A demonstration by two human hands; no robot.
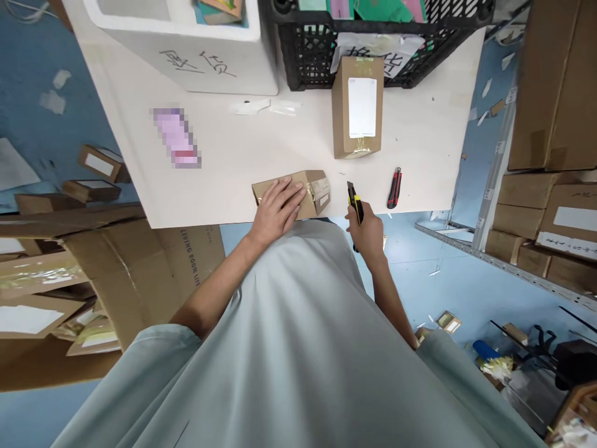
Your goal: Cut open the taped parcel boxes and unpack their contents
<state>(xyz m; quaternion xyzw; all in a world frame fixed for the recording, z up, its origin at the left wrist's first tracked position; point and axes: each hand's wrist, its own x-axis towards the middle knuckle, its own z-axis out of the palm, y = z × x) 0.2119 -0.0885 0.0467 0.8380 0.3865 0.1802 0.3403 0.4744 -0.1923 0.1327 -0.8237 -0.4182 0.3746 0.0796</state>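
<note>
Utility knife (358, 210), right of centre in the frame, is clamped in the right hand (367, 233); the left hand (278, 210) lies flat, not gripping, on the small carton (319, 194) at centre. Beyond, toward upper right, stand a labelled box (358, 106) and a black crate (396, 27). Steadying for a cut appears in hand; next, the blade (350, 188) should meet the carton clear of the left hand.

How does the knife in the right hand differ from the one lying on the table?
Colour: the held knife is black with yellow parts; the other knife is red and black.
Pose: the held knife is gripped in the right hand; the other knife lies loose on the table.
Shared: both are slim hand cutters with black on them.
</note>
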